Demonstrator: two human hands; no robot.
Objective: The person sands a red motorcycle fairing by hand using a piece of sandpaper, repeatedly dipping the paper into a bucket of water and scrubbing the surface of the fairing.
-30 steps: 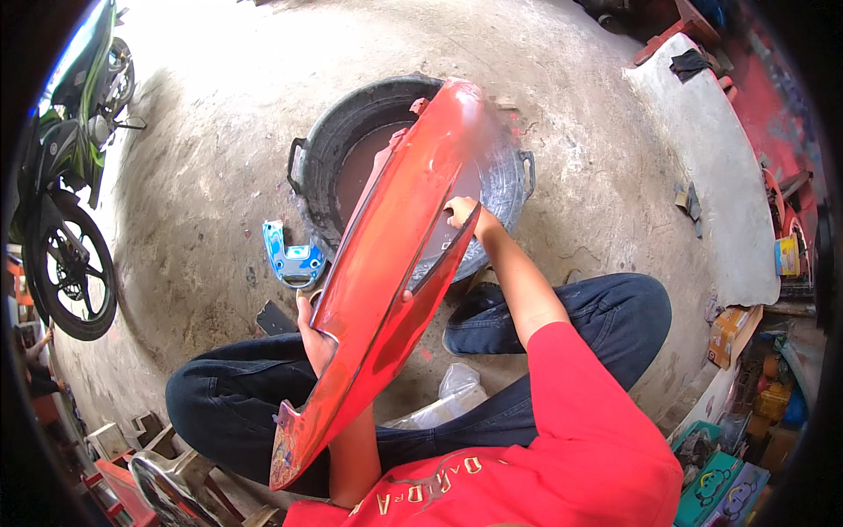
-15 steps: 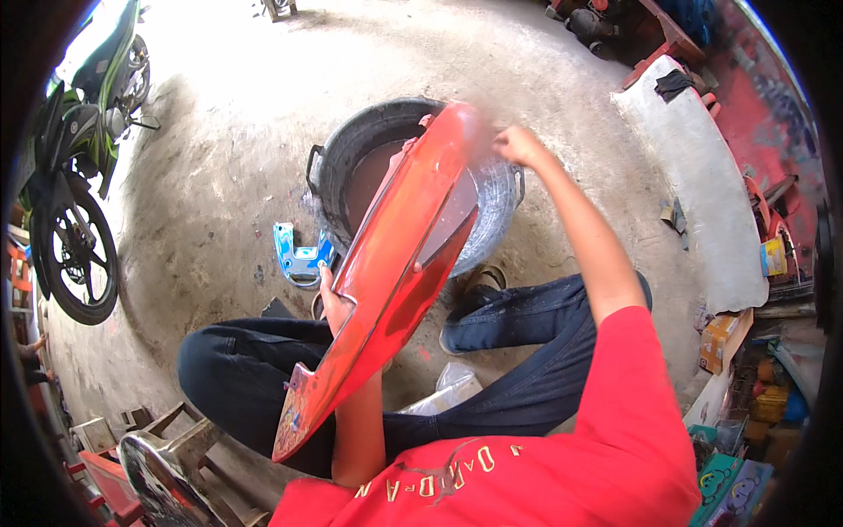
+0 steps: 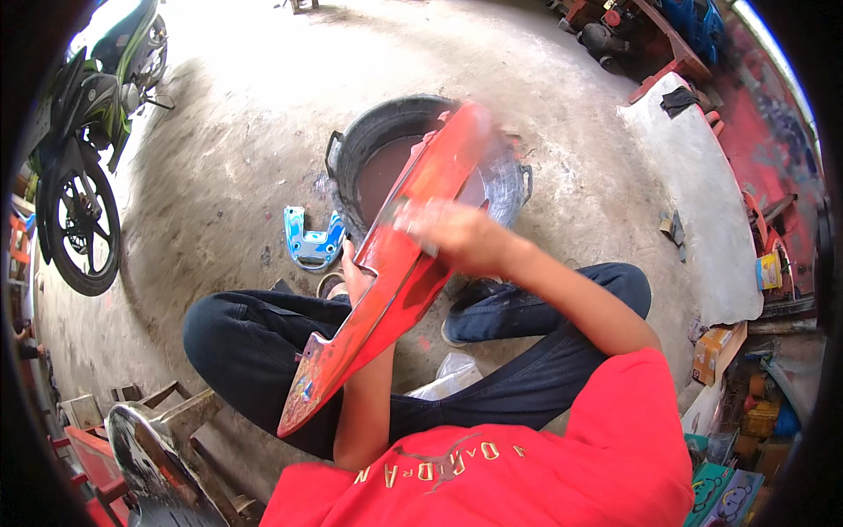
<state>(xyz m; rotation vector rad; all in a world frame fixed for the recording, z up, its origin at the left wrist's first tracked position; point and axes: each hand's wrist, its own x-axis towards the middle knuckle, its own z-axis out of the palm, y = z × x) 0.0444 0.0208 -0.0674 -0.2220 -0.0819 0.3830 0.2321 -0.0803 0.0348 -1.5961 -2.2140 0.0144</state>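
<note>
From where I stand, a long red panel [image 3: 402, 274] slants from above the seated person's left thigh [image 3: 241, 356] out over a dark round basin [image 3: 378, 126] holding murky liquid. The left hand [image 3: 357, 280] has its fingers gripping the panel's near left edge. The right hand [image 3: 470, 237] lies across the panel's middle, its fingers bent and blurred; I can't tell whether they hold anything. A blue-and-white U-shaped part [image 3: 311, 252] sits on the floor [image 3: 228, 193], just left of the basin
</note>
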